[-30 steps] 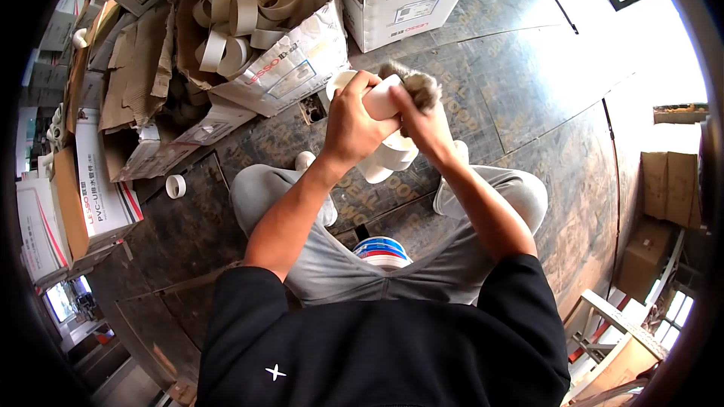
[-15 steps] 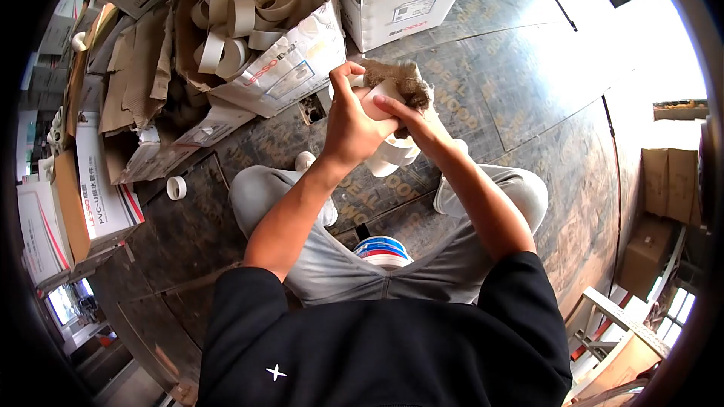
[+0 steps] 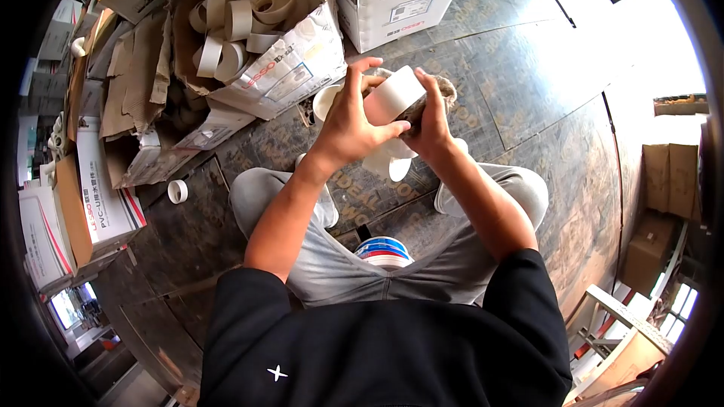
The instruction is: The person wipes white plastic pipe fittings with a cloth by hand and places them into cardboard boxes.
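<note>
A white PVC pipe fitting (image 3: 396, 96), short and ring-shaped, is held up between my two hands above the floor. My left hand (image 3: 348, 124) curls around its left side, with thumb and fingers on it. My right hand (image 3: 433, 122) grips a dirty brown rag (image 3: 446, 92) against the fitting's right side, thumb near its upper edge. The rag lies partly behind the fitting and under my right fingers. Below my hands, more white fittings (image 3: 386, 161) rest on the floor, and another white fitting (image 3: 325, 102) stands left of my left wrist, partly hidden.
A torn carton (image 3: 290, 68) full of white fittings stands at the upper left, beside a closed white carton (image 3: 403, 0). A single ring fitting (image 3: 177, 191) lies on the floor to the left. A blue-and-white bucket (image 3: 383, 250) sits between my legs.
The fitting has turned and now shows its smooth outer side. The rag has shifted right and behind it, and my right hand has moved right with the rag.
</note>
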Demonstrator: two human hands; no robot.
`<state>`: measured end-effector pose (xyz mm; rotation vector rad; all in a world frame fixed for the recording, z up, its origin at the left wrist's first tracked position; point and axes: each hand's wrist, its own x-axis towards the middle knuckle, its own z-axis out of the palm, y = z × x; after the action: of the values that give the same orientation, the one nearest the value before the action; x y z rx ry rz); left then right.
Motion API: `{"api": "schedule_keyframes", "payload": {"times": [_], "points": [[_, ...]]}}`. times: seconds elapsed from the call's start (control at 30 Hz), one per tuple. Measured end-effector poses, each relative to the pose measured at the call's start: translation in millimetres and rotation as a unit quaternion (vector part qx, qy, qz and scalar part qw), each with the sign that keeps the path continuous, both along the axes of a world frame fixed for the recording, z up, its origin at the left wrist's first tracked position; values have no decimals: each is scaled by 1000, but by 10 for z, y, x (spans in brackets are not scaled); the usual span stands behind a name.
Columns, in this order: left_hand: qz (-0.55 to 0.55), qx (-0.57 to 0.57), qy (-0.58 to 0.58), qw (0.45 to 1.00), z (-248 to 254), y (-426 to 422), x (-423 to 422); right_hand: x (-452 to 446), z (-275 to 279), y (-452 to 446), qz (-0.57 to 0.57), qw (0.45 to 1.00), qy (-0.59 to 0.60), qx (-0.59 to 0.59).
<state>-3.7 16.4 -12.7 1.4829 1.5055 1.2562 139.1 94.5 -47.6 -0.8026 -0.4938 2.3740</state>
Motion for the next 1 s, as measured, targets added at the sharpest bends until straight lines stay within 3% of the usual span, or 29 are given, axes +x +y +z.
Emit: {"api": "schedule_keyframes", "payload": {"times": [0.13,0.27,0.3,0.37,0.43,0.47,0.5,0.53,0.57,0.6,0.63,0.67,0.7,0.73,0.8,0.87,0.9,1.0], "points": [[-9,44,91,995,7,27,-13,18,239,7,-16,999,-3,-38],[29,18,12,999,56,-43,45,19,231,44,0,1000,-19,-25],[74,63,23,995,-45,-25,84,26,173,44,-16,996,-75,44],[75,35,38,996,31,-30,87,44,148,-22,-25,958,-174,226],[69,-19,-2,997,-33,-22,86,59,166,-149,-44,854,-285,434],[72,-21,-2,997,-145,-30,66,74,185,-149,-33,735,-279,617],[41,51,-27,997,-274,-19,35,90,204,-149,-65,586,-260,764],[10,125,-52,991,-333,-5,27,59,199,-155,-40,505,-243,827],[-2,207,234,950,-380,-31,-8,60,218,-174,-18,498,-262,826],[45,317,473,821,-421,-56,-44,65,257,-192,4,491,-282,824],[13,221,253,942,-370,-26,-8,80,230,-143,-6,512,-280,812],[-20,108,16,994,-345,26,16,67,279,-84,-23,545,-275,792],[11,243,115,963,-532,84,-15,53,228,-49,-47,624,-286,726],[72,102,13,992,-238,27,177,40,175,-26,-70,696,-294,651],[99,1,31,995,-175,15,164,68,190,19,21,886,-317,339],[89,-36,22,995,-44,7,165,136,222,94,75,929,-291,216],[90,-36,27,995,-48,4,157,94,89,67,32,937,-242,252],[83,-57,27,995,-43,-21,105,113,109,8,112,914,-215,324]]}}
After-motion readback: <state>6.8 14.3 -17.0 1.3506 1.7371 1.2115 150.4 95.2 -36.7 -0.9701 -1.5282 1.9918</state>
